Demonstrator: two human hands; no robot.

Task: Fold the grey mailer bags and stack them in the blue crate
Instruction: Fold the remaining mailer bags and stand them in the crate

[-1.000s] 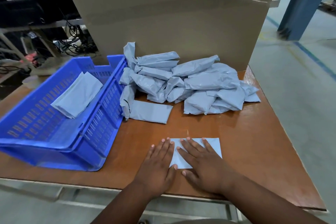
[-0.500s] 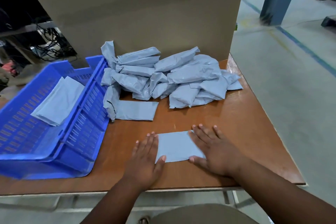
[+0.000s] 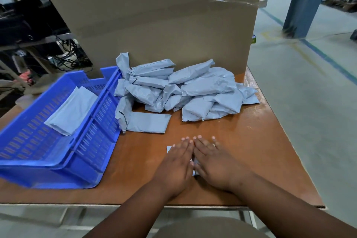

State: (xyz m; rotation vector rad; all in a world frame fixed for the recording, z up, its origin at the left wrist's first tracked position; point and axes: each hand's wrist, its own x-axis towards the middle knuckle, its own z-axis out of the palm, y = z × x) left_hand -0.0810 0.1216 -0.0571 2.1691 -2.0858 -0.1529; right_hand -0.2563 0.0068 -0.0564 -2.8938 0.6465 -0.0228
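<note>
Brown worktable (image 3: 251,160) on a grey workshop floor. Cardboard box (image 3: 154,15), large, upright at the table's far edge. Blue crate (image 3: 92,152), left side, holding folded mailers (image 3: 71,110). Pile of grey mailer bags (image 3: 189,91), crumpled, before the box; one flat bag (image 3: 148,124) beside the crate. Left hand (image 3: 176,164) and right hand (image 3: 216,164), side by side, fingers straight, pressing flat on a folded mailer bag (image 3: 169,149), mostly hidden beneath them.
</note>
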